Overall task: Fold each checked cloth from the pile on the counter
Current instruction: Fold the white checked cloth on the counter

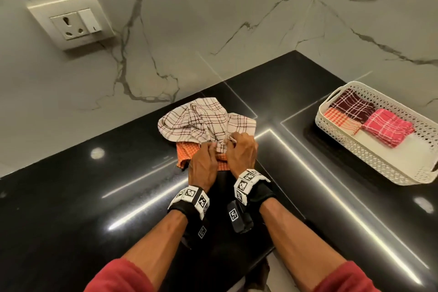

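Note:
A crumpled white cloth with dark red checks (203, 121) lies on top of an orange checked cloth (186, 153) on the black counter (71, 208). My left hand (202, 166) and my right hand (241, 153) are side by side at the pile's near edge. Each hand pinches the near hem of the white cloth with curled fingers. Most of the orange cloth is hidden under the white one and my hands.
A white perforated basket (388, 163) at the right holds three folded checked cloths: maroon (353, 105), orange (339, 119) and pink (386, 125). A marble wall with a socket plate (71, 20) rises behind the counter.

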Demonstrator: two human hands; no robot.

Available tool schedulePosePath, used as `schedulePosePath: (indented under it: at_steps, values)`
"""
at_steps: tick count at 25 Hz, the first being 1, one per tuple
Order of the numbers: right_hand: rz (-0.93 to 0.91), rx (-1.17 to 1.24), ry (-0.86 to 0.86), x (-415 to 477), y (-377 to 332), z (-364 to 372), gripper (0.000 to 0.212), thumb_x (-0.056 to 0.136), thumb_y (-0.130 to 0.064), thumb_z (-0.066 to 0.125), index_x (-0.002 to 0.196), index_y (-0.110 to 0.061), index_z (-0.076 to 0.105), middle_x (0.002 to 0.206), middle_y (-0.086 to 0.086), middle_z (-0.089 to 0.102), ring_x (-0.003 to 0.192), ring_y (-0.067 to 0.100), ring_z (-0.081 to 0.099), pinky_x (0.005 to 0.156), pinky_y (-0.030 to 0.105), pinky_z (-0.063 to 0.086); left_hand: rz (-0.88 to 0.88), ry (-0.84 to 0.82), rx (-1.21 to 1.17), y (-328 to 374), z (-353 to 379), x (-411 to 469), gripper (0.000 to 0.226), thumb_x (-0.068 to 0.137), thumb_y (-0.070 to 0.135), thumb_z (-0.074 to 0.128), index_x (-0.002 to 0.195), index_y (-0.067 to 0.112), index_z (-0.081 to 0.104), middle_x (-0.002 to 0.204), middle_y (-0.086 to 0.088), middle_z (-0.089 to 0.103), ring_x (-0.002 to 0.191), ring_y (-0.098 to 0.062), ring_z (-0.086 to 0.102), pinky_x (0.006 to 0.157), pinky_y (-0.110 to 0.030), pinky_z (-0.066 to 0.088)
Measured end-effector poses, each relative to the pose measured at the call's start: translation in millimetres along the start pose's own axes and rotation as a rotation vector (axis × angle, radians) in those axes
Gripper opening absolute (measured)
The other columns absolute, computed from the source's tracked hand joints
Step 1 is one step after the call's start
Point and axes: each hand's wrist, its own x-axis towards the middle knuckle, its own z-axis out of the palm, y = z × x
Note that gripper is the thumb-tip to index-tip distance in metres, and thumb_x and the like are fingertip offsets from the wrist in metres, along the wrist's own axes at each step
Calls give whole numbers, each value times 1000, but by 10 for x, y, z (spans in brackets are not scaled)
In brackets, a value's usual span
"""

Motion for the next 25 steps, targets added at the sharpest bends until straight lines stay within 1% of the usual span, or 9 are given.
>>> schedulePosePath:
  at_steps: [4,7,9,11,13,15,18,21,25]
  values:
    - [-388,60,-71,-266,-290,-56,16,93,-19,59,98,-16,73,88,2,74,82,18,64,99,44,38,-156,-15,-105,125,-477,334,61,96,62,26,111,11,55,97,-10,63,81,-26,58,72,-33,40]
    - [-504,207,-341,-513,-408,-92,20,93,-25,61,104,-13,72,89,5,73,76,14,62,82,34,49,-370,-298,-290,76,-882,591,58,79,67,62,111,19,58,101,2,60,93,-17,59,81,-33,48]
    - [-490,287,-495,-625,-451,-104,19,94,-24,61,106,-12,70,91,8,72,74,13,60,70,30,50,-428,-408,-284,-9,-977,622,44,77,36,79,111,18,58,103,2,58,98,-17,59,87,-33,51]
    - [-440,285,-615,-676,-465,-110,19,97,-21,57,110,-12,68,98,10,71,82,16,61,75,30,49,-509,-375,-333,-14,-970,619,17,83,12,73,96,12,62,97,-7,60,92,-22,60,84,-36,55]
    - [-264,288,-674,-677,-458,-122,19,99,-23,53,109,-14,67,103,8,69,90,16,61,82,33,50,-605,-369,-500,51,-922,619,9,91,-1,58,90,5,65,89,-12,61,75,-20,61,64,-26,58]
    - [-58,308,-630,-646,-413,-122,22,100,-28,49,110,-16,65,108,5,68,97,20,62,89,39,52,-603,-394,-543,151,-867,630,13,96,2,53,97,-1,66,93,-14,63,72,-18,60,60,-24,58]
    - [59,328,-594,-639,-386,-80,24,100,-26,46,113,-15,64,107,9,69,98,25,65,90,46,54,-358,-430,-134,228,-725,600,21,93,25,63,91,5,66,90,-10,64,80,-19,61,78,-35,56]
    - [147,438,-636,-755,-362,-56,21,88,-14,53,105,-11,65,102,12,70,96,27,67,87,50,56,-133,-444,300,275,-500,476,40,81,46,72,99,11,66,91,-3,65,84,-18,58,74,-31,47]
    - [185,512,-643,-963,-146,1,20,84,-30,57,102,-25,64,107,10,69,106,31,66,91,48,55,58,-506,765,267,-185,324,61,73,57,73,110,12,57,103,-6,63,96,-26,61,80,-36,49]
